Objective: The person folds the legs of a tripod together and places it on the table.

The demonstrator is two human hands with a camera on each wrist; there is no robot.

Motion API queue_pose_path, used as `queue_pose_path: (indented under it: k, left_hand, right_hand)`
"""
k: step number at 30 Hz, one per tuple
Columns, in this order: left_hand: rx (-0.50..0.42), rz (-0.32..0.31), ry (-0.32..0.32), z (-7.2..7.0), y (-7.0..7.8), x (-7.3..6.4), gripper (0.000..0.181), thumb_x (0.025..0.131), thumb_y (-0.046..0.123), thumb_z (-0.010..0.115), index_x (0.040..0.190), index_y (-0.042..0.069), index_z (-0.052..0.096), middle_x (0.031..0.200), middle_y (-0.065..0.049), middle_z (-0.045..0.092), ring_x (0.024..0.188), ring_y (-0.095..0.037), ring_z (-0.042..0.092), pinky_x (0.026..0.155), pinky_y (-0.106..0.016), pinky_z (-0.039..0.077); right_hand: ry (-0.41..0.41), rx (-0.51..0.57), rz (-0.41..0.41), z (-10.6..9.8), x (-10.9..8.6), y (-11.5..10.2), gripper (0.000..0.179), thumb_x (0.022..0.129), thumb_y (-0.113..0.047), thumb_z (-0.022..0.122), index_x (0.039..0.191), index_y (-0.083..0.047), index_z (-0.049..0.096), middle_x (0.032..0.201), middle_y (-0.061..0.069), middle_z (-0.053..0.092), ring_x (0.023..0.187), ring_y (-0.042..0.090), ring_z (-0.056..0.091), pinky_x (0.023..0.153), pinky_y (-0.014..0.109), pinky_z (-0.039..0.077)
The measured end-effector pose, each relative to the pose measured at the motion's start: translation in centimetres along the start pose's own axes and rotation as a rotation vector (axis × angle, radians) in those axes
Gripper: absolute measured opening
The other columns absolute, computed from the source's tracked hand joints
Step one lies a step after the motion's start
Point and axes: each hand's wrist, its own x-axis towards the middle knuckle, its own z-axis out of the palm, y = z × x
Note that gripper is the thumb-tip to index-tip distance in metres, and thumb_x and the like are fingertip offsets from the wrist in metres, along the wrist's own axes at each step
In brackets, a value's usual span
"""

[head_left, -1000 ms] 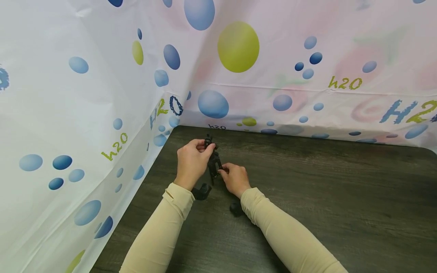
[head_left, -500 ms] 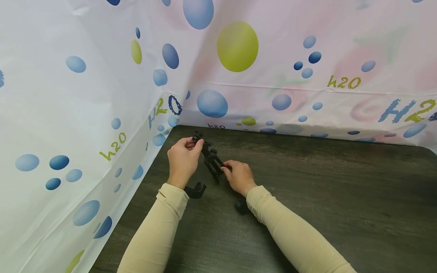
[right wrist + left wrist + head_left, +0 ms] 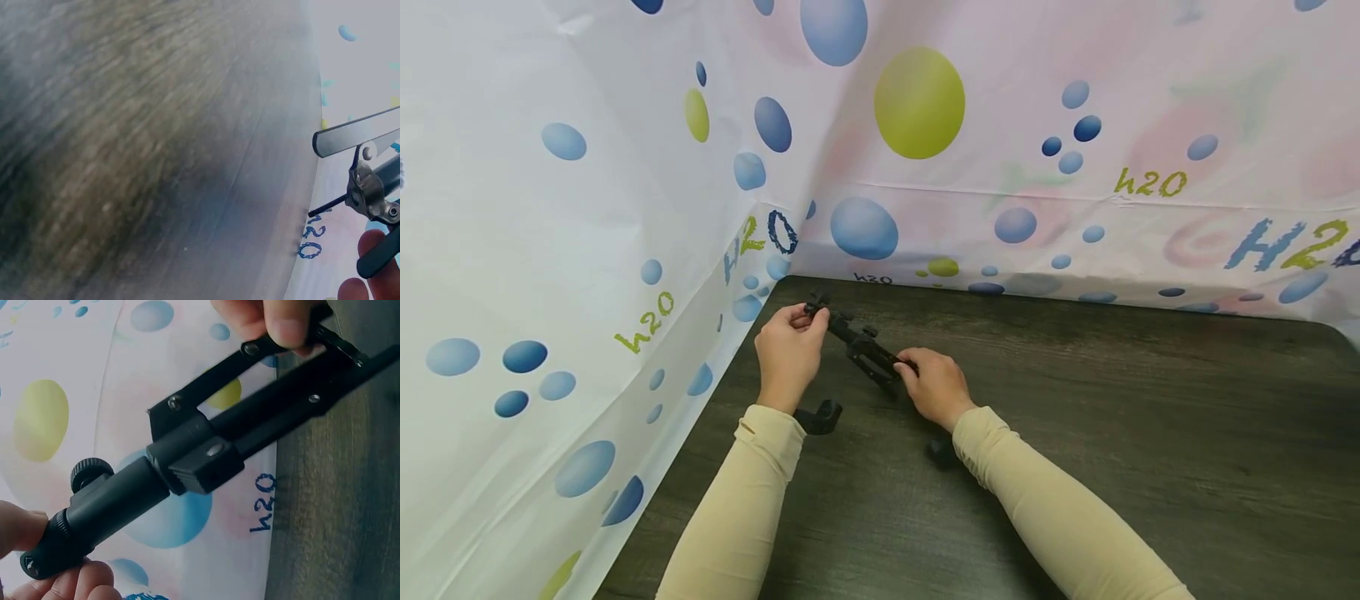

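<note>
Between both hands a small black tripod (image 3: 857, 340) is held at a slant over the table, its head end up to the left. My left hand (image 3: 788, 357) pinches the head end between thumb and fingers, below a ridged knob (image 3: 90, 474) in the left wrist view. With thumb and fingers my right hand (image 3: 937, 387) grips one of the legs near its foot. The legs (image 3: 275, 437) lie mostly folded along the centre column, joined by small riveted braces. Leg ends and a metal brace (image 3: 369, 190) show at the right edge of the right wrist view.
The dark wood-grain table (image 3: 1112, 450) spreads under the hands. A white curtain (image 3: 1030, 150) printed with blue and green bubbles hangs along its left and back sides. Black pieces sit by the left wrist (image 3: 822, 417) and the right wrist (image 3: 942, 451), moving with them.
The tripod has turned from nearly upright to a flatter slant, its head going left and its feet right. My left hand moved left, my right hand slightly right; both kept their hold.
</note>
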Motion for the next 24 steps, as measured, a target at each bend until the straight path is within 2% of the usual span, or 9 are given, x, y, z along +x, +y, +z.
queue_pose_path:
  k: [4, 11, 18, 24]
  left_hand:
    - [-0.001, -0.019, 0.003, -0.1, -0.6, 0.1, 0.036, 0.093, 0.024, 0.073, 0.113, -0.006, 0.07, 0.101, -0.02, 0.073, 0.093, -0.03, 0.071, 0.079, -0.045, 0.057]
    - [-0.002, -0.068, -0.01, -0.2, -1.4, 0.1, 0.037, 0.092, 0.024, 0.074, 0.115, -0.005, 0.07, 0.102, -0.021, 0.072, 0.095, -0.032, 0.069, 0.08, -0.047, 0.055]
    - [0.01, -0.078, -0.021, 0.0, -2.4, 0.2, 0.037, 0.092, 0.023, 0.074, 0.115, -0.006, 0.07, 0.102, -0.021, 0.071, 0.094, -0.032, 0.069, 0.078, -0.046, 0.055]
    - [0.02, -0.116, -0.036, -0.1, -3.3, 0.1, 0.039, 0.092, 0.023, 0.073, 0.118, -0.006, 0.069, 0.105, -0.023, 0.07, 0.097, -0.035, 0.067, 0.081, -0.048, 0.054]
  right_hand:
    - [-0.003, -0.011, -0.001, -0.2, -0.1, 0.0, 0.021, 0.101, -0.022, 0.063, 0.115, -0.01, 0.073, 0.112, 0.007, 0.072, 0.101, 0.027, 0.068, 0.086, 0.048, 0.053]
    - [0.02, -0.025, -0.039, -0.3, -0.2, 0.4, 0.017, 0.099, -0.019, 0.065, 0.11, -0.009, 0.073, 0.105, 0.007, 0.071, 0.093, 0.026, 0.068, 0.082, 0.046, 0.054]
    - [0.03, -0.041, -0.048, -0.1, -0.3, 0.7, 0.017, 0.099, -0.02, 0.066, 0.109, -0.01, 0.074, 0.106, 0.007, 0.071, 0.096, 0.027, 0.068, 0.083, 0.047, 0.054]
    - [0.032, -0.053, -0.062, -0.1, -0.2, 0.8, 0.015, 0.099, -0.02, 0.065, 0.107, -0.01, 0.074, 0.105, 0.006, 0.071, 0.095, 0.026, 0.068, 0.082, 0.047, 0.054]
